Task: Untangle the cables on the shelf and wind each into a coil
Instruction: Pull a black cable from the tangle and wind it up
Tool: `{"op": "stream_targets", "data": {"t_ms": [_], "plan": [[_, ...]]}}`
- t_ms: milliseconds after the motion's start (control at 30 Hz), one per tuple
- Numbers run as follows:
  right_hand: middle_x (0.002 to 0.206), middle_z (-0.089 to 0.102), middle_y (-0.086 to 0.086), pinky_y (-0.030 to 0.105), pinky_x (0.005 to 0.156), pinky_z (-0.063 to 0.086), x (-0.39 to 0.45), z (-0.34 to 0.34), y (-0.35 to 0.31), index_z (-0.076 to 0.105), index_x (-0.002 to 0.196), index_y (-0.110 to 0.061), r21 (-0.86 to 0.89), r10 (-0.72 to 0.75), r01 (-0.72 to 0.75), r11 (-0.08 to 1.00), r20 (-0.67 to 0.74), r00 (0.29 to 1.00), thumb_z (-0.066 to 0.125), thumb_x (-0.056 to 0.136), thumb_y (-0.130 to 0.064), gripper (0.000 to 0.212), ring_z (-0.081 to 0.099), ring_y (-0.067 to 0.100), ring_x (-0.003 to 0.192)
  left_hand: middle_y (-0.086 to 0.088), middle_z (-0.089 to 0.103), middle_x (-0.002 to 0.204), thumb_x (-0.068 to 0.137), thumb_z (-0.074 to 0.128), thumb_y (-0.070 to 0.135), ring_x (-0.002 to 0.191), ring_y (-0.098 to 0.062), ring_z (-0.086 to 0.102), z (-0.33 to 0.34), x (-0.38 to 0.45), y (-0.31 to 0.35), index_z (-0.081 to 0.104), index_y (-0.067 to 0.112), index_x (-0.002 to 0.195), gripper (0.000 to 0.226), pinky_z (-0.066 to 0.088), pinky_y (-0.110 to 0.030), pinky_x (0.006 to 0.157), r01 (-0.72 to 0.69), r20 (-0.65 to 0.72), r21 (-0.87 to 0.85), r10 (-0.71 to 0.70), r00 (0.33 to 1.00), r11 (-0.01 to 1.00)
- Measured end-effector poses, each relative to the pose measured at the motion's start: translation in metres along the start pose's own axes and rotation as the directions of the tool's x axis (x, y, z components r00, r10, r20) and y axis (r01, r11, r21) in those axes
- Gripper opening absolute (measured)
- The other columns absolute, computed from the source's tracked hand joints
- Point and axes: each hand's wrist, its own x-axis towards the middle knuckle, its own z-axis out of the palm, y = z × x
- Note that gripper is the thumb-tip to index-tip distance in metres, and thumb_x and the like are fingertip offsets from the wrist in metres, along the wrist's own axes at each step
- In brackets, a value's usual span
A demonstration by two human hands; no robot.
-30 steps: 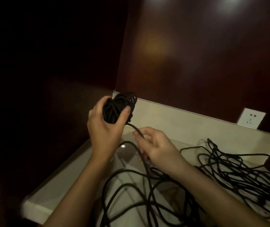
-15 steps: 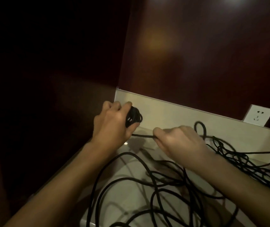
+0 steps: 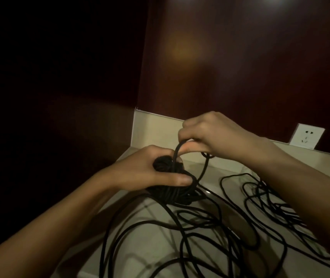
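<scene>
Head view: two hands, left hand (image 3: 144, 173) gripping one black coil (image 3: 172, 189), right hand (image 3: 210, 135) pinching its loose cable (image 3: 177, 152) above the shelf (image 3: 146, 243).

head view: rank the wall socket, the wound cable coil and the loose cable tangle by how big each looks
1. loose cable tangle, sprawled over most of the shelf
2. wound cable coil, held in the left hand
3. wall socket, though it sits farther from the camera, so its true size is unsure

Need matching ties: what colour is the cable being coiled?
Plain black, seen in the head view: the cable, wound bundle.
</scene>
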Motion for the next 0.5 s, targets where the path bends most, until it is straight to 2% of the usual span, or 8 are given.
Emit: {"op": "stream_targets", "data": {"t_ms": [67,133,200,267,333,400,433,500], "plan": [[0.076,0.059,-0.002,0.031,0.052,0.043,0.005,0.003,0.004,0.070,0.088,-0.019,-0.069,-0.003,0.001,0.998,-0.030,1.000,0.041,0.087,-0.063,0.054,0.061,0.024,0.067,-0.009,0.072,0.089,0.087,0.077,0.022,0.083,-0.021,0.071,-0.002,0.007,-0.001,0.070,0.006,0.100,0.022,0.054,-0.028,0.075,0.034,-0.018,-0.009,-0.034,0.999,0.999],[0.081,0.057,0.001,0.031,0.054,0.042,0.005,0.007,0.013,0.070,0.094,-0.017,-0.096,0.051,-0.061,0.994,-0.102,0.994,0.043,0.089,-0.059,0.050,0.061,0.025,0.075,-0.014,0.073,0.094,0.089,0.073,0.019,0.088,-0.025,0.071,-0.009,0.013,-0.001,0.070,0.004,0.102,0.020,0.053,-0.029,0.079,0.038,-0.094,-0.099,-0.048,0.994,0.994],[0.088,0.056,0.002,0.034,0.062,0.044,0.003,0.015,0.024,0.068,0.106,-0.016,-0.105,0.148,-0.166,0.981,-0.158,0.976,0.049,0.090,-0.052,0.044,0.059,0.024,0.084,-0.014,0.073,0.094,0.088,0.071,0.022,0.085,-0.025,0.072,-0.018,0.022,-0.002,0.071,0.006,0.103,0.022,0.055,-0.030,0.072,0.053,-0.226,-0.251,-0.112,0.968,0.967],[0.102,0.057,0.003,0.038,0.076,0.044,0.000,0.029,0.034,0.060,0.124,-0.017,-0.080,0.306,-0.314,0.946,-0.101,0.947,0.063,0.090,-0.035,0.038,0.059,0.024,0.097,-0.012,0.074,0.089,0.090,0.069,0.022,0.077,-0.024,0.072,-0.025,0.035,-0.004,0.073,0.009,0.099,0.016,0.055,-0.032,0.064,0.073,-0.344,-0.324,-0.189,0.920,0.943],[0.113,0.057,0.005,0.037,0.085,0.045,-0.005,0.044,0.040,0.055,0.131,-0.014,0.056,0.459,-0.458,0.887,-0.007,0.889,0.068,0.088,-0.014,0.045,0.058,0.024,0.106,-0.010,0.073,0.082,0.091,0.066,0.019,0.072,-0.022,0.070,-0.026,0.049,-0.009,0.073,0.009,0.095,0.013,0.052,-0.027,0.058,0.082,-0.409,-0.397,-0.256,0.876,0.914],[0.114,0.061,0.008,0.029,0.085,0.045,-0.008,0.056,0.043,0.058,0.126,-0.009,0.261,0.546,-0.520,0.813,-0.035,0.837,0.062,0.088,-0.001,0.039,0.061,0.022,0.103,-0.011,0.071,0.078,0.093,0.061,0.018,0.066,-0.023,0.068,-0.024,0.059,-0.015,0.072,0.005,0.099,0.018,0.049,-0.024,0.051,0.057,-0.438,-0.510,-0.316,0.841,0.858],[0.111,0.064,0.010,0.027,0.084,0.047,-0.009,0.061,0.043,0.060,0.122,-0.006,0.400,0.599,-0.536,0.744,-0.043,0.800,0.059,0.090,0.002,0.032,0.064,0.019,0.099,-0.012,0.070,0.079,0.094,0.059,0.019,0.065,-0.023,0.067,-0.023,0.062,-0.019,0.071,0.002,0.104,0.024,0.049,-0.023,0.050,0.038,-0.437,-0.573,-0.344,0.831,0.819],[0.105,0.070,0.011,0.032,0.079,0.056,-0.011,0.068,0.041,0.062,0.117,-0.006,0.722,0.687,-0.505,0.473,0.056,0.724,0.053,0.097,0.001,0.023,0.070,0.015,0.089,-0.013,0.069,0.087,0.094,0.056,0.024,0.070,-0.020,0.067,-0.019,0.065,-0.023,0.068,0.000,0.113,0.033,0.050,-0.024,0.056,-0.028,-0.405,-0.712,-0.379,0.832,0.701]]}}
